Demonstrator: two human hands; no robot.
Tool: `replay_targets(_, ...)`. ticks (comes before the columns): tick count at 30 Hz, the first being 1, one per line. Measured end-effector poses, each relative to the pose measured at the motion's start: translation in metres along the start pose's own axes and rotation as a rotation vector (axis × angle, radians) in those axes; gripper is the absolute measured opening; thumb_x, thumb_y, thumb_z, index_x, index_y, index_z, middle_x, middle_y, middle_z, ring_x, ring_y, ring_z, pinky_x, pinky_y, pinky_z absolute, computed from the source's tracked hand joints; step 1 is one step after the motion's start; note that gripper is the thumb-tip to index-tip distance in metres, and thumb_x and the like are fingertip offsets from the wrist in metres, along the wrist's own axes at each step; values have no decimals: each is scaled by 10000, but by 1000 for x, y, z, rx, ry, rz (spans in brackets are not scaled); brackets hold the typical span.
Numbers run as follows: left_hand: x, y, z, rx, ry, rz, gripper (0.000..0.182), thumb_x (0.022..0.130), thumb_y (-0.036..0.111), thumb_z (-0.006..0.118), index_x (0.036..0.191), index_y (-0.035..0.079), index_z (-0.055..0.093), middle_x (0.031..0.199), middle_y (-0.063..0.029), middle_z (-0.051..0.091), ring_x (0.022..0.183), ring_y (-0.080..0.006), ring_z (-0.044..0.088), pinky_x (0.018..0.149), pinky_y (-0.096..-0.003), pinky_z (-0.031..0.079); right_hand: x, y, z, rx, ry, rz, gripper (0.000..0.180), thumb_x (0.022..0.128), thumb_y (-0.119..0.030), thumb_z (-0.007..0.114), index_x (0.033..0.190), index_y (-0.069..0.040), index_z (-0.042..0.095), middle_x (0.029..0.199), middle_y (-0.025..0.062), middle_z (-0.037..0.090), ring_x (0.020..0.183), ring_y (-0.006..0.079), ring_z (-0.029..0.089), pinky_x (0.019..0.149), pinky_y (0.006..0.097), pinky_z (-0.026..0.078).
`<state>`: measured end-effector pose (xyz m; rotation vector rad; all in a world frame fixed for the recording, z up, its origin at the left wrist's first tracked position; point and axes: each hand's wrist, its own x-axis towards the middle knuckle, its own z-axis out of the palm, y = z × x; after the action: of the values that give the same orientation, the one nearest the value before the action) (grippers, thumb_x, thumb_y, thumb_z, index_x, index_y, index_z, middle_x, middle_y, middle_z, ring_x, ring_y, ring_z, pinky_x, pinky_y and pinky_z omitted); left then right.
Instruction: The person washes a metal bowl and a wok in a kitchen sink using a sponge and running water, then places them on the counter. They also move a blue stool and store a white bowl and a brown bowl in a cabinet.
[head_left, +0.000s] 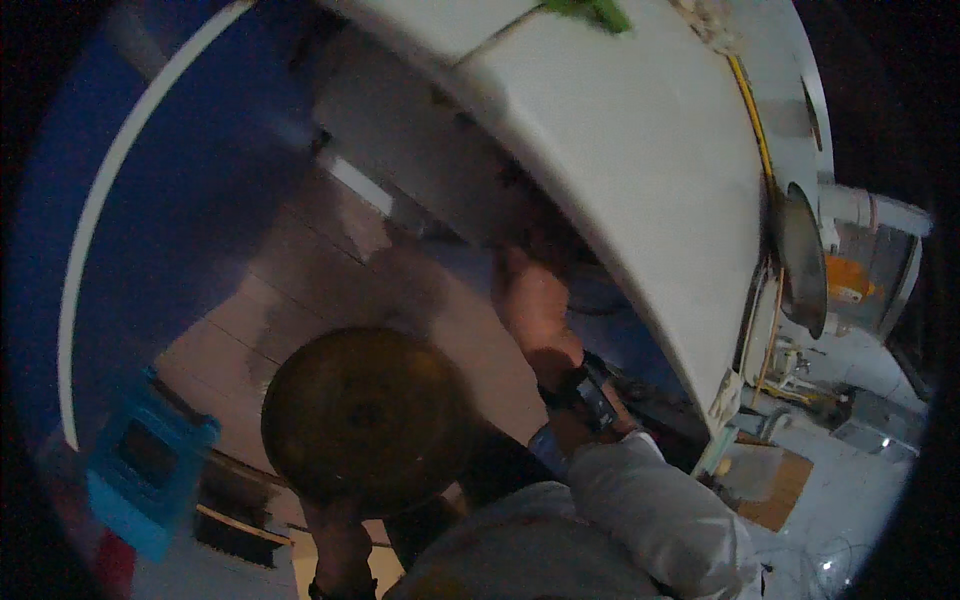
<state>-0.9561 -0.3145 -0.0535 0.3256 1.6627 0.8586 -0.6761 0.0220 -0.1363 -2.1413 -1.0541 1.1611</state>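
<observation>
A round dark brown disc-shaped object (367, 416), with a darker spot at its centre, is in front of my body; dim light leaves its exact kind unclear. My left hand (341, 536) grips its near edge, with the fingers partly hidden. Wearing a dark watch (592, 401), my right arm reaches below the edge of a white countertop (637, 150). Close to the dark space under it is my right hand (532, 300), blurred, its fingertips lost in shadow. Whether anything is in that hand cannot be seen.
A blue plastic stool (142, 465) stands at the lower left on the tiled floor (225, 330). Something green (592, 11) lies on the countertop. Past the far right side are a round metal pan or lid (802, 259), an orange item (847, 279) and a cardboard piece (784, 491).
</observation>
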Motion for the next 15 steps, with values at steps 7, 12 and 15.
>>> replay_targets(7,-25,107,37,-383,238,-232,646,831,153,622,1388,57,309,1333,-147,431,1174,-301,454,959,-449,405,-7,16,-2,-292,-275,156,297,926,-223,495,1170,-66,560,1094,119,604,989,226,584,881,362,461)
replay_targets(12,-27,174,61,-327,266,-100,604,830,123,569,1380,89,322,1270,-141,482,1110,-307,501,897,-451,461,-26,20,9,-382,-455,175,295,925,-223,496,1167,-67,564,1089,120,607,987,227,586,880,363,462)
replay_targets(15,-13,189,63,-286,162,-91,600,828,120,570,1377,88,328,1272,-140,481,1110,-305,502,895,-449,461,-37,18,9,-380,-506,176,294,925,-223,497,1165,-68,566,1087,120,610,986,227,588,879,364,462)
